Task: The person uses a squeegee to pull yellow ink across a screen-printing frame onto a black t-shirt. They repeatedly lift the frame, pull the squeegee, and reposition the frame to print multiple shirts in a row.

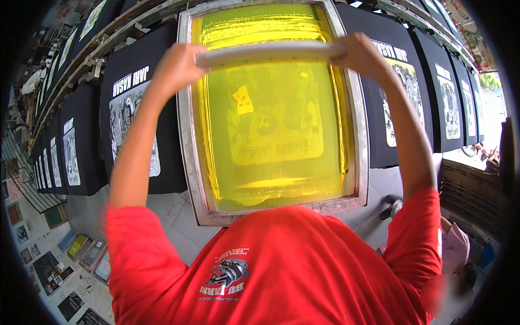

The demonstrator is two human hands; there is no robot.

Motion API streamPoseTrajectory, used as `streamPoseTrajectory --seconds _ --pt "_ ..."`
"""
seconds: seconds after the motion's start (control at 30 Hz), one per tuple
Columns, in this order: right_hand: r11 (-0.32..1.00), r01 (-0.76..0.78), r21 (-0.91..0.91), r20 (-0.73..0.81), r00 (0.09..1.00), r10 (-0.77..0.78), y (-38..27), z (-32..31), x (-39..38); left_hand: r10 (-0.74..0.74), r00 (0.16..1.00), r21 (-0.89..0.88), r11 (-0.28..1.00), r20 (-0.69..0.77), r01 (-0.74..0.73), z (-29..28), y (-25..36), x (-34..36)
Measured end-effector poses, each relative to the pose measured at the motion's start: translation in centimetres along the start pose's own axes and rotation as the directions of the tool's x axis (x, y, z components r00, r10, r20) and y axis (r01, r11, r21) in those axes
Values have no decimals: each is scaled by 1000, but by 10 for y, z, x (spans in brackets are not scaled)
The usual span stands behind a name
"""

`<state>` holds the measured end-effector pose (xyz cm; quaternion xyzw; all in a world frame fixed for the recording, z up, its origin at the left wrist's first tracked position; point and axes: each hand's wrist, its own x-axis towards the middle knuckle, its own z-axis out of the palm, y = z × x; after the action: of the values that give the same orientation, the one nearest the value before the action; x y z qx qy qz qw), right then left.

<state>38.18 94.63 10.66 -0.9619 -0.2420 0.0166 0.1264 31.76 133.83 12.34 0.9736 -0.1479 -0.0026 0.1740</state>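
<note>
A long squeegee (271, 54), smeared by motion, lies across the far part of a screen-printing frame (192, 162). My left hand (181, 66) is closed around its left end, and my right hand (359, 52) grips the right end. Yellow ink (244, 33) is banked thickly on the mesh beyond the squeegee. More streaks of it run down both sides and along the near end. The yellow-green mesh (281, 179) shows a faint picture stencil, with a bright yellow patch at its upper left. Whatever lies beneath the frame is mostly hidden.
Black T-shirts with white prints lie in a row to the left (130, 124) and right (401, 92) of the frame. Behind them run long rails (114, 30). Several small frames (81, 249) stand at lower left. Another person (455, 249) is at lower right, near a slatted wooden stack (468, 189).
</note>
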Motion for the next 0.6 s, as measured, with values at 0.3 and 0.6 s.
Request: streamPoseTrajectory --seconds 0.3,0.6 --pt "979 -128 160 76 990 117 -73 -4 -158 -18 1000 -80 997 -16 17 25 74 -154" --pt "999 -38 15 -29 999 38 -11 6 -8 43 991 66 997 -123 -35 15 -9 -14"
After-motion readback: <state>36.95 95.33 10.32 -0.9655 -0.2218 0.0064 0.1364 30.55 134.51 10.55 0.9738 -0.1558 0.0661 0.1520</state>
